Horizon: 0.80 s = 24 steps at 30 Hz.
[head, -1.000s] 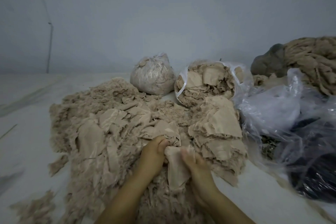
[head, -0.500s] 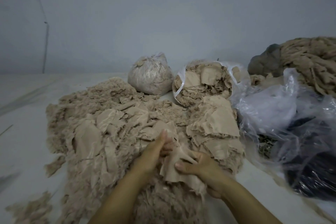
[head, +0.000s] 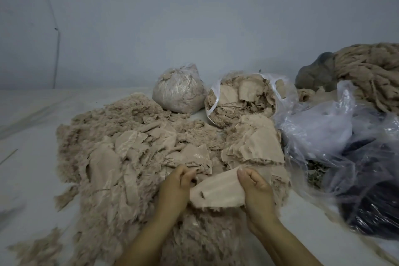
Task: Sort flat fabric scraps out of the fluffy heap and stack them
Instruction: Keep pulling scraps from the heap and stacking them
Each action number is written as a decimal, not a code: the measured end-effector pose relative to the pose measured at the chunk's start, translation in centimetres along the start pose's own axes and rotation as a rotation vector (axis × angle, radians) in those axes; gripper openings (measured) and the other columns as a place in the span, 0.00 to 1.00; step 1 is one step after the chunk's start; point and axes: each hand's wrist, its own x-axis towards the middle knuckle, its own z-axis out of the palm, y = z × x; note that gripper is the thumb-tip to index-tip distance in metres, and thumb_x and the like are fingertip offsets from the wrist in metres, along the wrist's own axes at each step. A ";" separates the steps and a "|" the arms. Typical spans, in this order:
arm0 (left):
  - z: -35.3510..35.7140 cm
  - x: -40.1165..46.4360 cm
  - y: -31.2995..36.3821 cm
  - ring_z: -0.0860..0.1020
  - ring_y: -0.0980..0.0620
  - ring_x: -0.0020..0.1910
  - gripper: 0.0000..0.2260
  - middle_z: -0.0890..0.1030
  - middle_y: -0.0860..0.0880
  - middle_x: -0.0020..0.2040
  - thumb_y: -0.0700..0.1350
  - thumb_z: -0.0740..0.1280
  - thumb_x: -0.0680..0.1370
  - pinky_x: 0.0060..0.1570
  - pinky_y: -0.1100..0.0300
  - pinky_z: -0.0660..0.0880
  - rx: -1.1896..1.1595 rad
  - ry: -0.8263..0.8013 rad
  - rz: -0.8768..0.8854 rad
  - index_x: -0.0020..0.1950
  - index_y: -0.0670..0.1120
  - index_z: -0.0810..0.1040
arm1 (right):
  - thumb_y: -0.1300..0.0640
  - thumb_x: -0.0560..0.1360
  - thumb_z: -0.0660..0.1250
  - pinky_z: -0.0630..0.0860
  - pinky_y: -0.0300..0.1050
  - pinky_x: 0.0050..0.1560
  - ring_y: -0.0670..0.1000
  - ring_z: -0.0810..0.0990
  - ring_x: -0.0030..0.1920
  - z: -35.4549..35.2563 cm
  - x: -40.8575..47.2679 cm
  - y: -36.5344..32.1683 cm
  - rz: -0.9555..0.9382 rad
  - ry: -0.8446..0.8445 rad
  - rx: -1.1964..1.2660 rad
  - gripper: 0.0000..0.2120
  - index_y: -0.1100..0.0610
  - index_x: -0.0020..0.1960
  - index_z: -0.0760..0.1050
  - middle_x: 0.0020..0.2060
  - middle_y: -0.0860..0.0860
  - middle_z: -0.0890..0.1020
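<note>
A big beige fluffy heap (head: 103,131) covers the white surface in front of me, with flat scraps mixed into it. Between my hands I hold one flat beige scrap (head: 218,190), stretched out above the heap's near part. My left hand (head: 174,188) grips its left end with curled fingers. My right hand (head: 257,192) pinches its right end between thumb and fingers. Just beyond my right hand lies a stack of flat scraps (head: 257,144).
A tied clear bag of fluff (head: 179,90) and an open bag of scraps (head: 241,97) stand at the back. Crumpled clear plastic bags (head: 336,136) with dark contents fill the right side. A rope-like beige bundle (head: 371,73) lies far right. Loose fluff bits (head: 36,250) lie at the near left.
The scrap hung bunched between my hands a second ago. My hands have drawn apart and pulled it flat and wide, and my right hand has moved right.
</note>
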 end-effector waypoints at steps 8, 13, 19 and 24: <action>-1.8 0.1 0.1 0.74 0.60 0.32 0.11 0.77 0.55 0.33 0.56 0.63 0.77 0.33 0.68 0.67 -0.093 -0.154 -0.049 0.38 0.52 0.75 | 0.57 0.76 0.68 0.76 0.44 0.44 0.48 0.80 0.39 -1.0 5.8 -7.4 -0.219 -0.049 -0.228 0.08 0.51 0.39 0.82 0.36 0.49 0.84; -0.2 -0.4 4.1 0.77 0.65 0.49 0.23 0.78 0.62 0.52 0.65 0.67 0.67 0.45 0.71 0.72 -0.524 -0.394 -0.153 0.58 0.56 0.72 | 0.47 0.73 0.67 0.74 0.34 0.37 0.39 0.81 0.35 1.4 2.7 -5.8 -0.179 -0.507 -0.434 0.09 0.45 0.37 0.83 0.34 0.41 0.84; 0.5 0.0 4.3 0.79 0.49 0.41 0.06 0.83 0.48 0.40 0.45 0.66 0.77 0.43 0.59 0.76 -0.631 -0.142 -0.276 0.42 0.46 0.80 | 0.46 0.80 0.57 0.70 0.33 0.33 0.39 0.77 0.36 0.7 1.7 -2.6 -0.141 -0.227 -0.443 0.16 0.51 0.47 0.80 0.40 0.45 0.82; -0.4 0.4 2.9 0.78 0.53 0.41 0.09 0.80 0.49 0.40 0.48 0.67 0.77 0.45 0.58 0.75 -0.507 -0.276 -0.213 0.40 0.45 0.78 | 0.33 0.70 0.54 0.72 0.29 0.44 0.37 0.80 0.39 -1.1 0.3 -2.1 0.107 -0.678 -0.735 0.25 0.47 0.49 0.81 0.43 0.42 0.84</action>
